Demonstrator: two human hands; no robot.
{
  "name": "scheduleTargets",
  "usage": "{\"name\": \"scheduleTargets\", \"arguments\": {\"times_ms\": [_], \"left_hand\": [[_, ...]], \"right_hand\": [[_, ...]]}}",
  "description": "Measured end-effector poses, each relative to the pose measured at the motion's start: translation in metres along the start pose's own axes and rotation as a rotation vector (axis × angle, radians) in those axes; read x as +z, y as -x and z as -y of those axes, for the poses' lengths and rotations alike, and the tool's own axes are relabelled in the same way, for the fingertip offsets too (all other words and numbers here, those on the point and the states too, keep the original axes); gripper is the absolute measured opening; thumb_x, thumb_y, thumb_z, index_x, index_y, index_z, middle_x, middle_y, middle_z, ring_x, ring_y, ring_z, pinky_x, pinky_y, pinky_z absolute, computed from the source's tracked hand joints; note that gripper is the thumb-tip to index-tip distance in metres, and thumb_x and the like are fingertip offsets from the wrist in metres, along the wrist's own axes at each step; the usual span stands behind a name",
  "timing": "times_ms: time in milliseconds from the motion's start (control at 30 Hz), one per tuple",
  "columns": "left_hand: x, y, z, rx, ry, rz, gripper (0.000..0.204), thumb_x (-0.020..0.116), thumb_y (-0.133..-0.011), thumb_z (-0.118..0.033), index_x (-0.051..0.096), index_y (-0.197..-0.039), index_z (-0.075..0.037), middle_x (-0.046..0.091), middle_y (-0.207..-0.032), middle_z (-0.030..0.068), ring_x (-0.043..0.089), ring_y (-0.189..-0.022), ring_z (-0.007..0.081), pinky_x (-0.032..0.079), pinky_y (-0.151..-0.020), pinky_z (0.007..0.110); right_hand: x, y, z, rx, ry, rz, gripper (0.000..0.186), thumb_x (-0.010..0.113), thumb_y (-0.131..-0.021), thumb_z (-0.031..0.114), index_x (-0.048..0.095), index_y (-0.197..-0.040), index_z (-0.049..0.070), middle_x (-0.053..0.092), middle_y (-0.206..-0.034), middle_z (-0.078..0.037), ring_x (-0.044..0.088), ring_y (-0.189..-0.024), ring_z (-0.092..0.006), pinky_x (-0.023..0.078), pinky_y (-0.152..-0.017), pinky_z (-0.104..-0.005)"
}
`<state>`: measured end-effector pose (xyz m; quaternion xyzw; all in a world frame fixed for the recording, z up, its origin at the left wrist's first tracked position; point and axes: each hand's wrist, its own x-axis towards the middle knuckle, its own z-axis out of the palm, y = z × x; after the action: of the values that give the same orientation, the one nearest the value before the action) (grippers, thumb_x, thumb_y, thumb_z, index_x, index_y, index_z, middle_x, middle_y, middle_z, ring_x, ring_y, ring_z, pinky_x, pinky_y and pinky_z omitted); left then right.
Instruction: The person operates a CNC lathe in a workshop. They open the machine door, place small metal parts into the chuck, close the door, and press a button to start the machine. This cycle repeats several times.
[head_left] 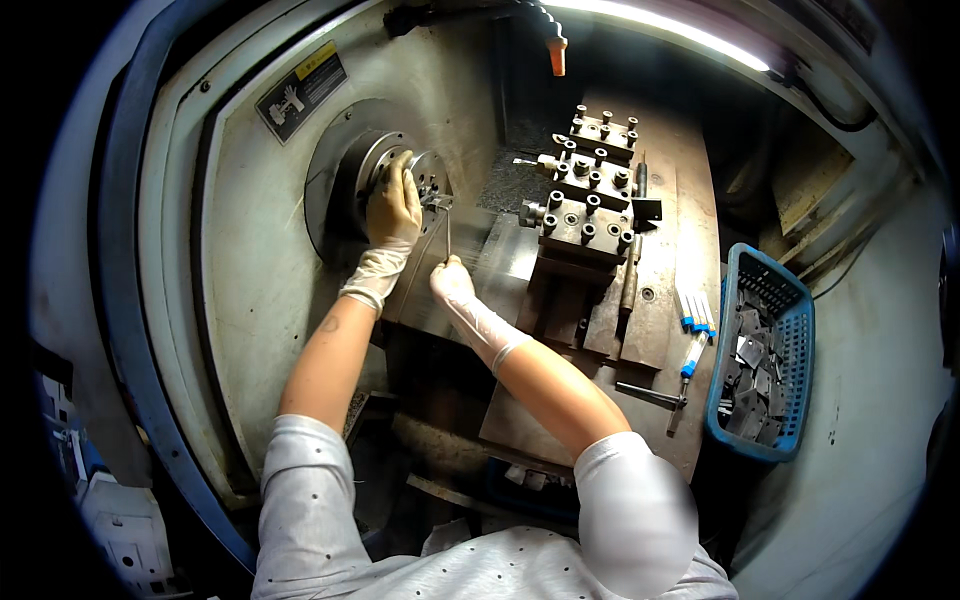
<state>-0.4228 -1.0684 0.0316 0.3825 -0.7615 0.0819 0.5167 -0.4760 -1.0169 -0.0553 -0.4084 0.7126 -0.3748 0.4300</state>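
Note:
Both my hands wear pale gloves and are at the round metal chuck (372, 165) of a lathe. My left hand (394, 208) lies along the chuck's rim, fingers stretched out and close together; whether a part sits under them is hidden. Closed around the lower end of a thin metal hex key (448, 232) is my right hand (453, 282). The key stands nearly upright, and its upper end meets the chuck's front near small dark bolts.
Bolted tool holders (590, 220) with cutting tools stand right of my hands. On the machine bed lie blue-ended pale sticks (692, 352) and a T-handled key (650, 394). A blue basket (718, 400) holds many metal plates. An orange-tipped nozzle (557, 58) hangs above.

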Motion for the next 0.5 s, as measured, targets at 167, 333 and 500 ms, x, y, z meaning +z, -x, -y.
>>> {"name": "scheduleTargets", "arguments": {"times_ms": [167,333,500], "left_hand": [[0.023,-0.023,0.014,-0.056,-0.168,0.21,0.021,0.041,-0.075,-0.022,0.052,-0.083,-0.007,0.053,-0.077,0.0131,0.051,-0.071,0.0286,0.041,-0.06,0.034],[0.017,-0.05,0.027,-0.292,-0.101,0.602,0.027,0.043,-0.072,-0.027,0.054,-0.074,-0.002,0.054,-0.068,0.0148,0.052,-0.065,0.0277,0.04,-0.061,0.033],[0.026,-0.077,0.008,-0.377,-0.4,0.948,0.031,0.049,-0.069,-0.029,0.055,-0.081,-0.002,0.056,-0.076,0.0134,0.053,-0.07,0.0216,0.039,-0.065,0.028]], "right_hand": [[0.002,0.003,-0.01,-0.075,-0.037,-0.07,0.025,0.031,-0.074,0.02,0.045,-0.079,-0.001,0.05,-0.076,-0.022,0.048,-0.074,-0.0343,0.038,-0.063,-0.0373],[0.01,0.041,0.003,-0.436,-0.084,-0.068,0.013,0.037,-0.071,0.01,0.043,-0.071,-0.001,0.049,-0.06,-0.018,0.049,-0.056,-0.0308,0.039,-0.054,-0.0347],[0.002,0.052,0.032,0.046,-0.706,0.312,0.011,0.032,-0.076,0.007,0.041,-0.072,0.003,0.04,-0.051,-0.003,0.036,-0.04,-0.0107,0.031,-0.035,-0.0241]]}}
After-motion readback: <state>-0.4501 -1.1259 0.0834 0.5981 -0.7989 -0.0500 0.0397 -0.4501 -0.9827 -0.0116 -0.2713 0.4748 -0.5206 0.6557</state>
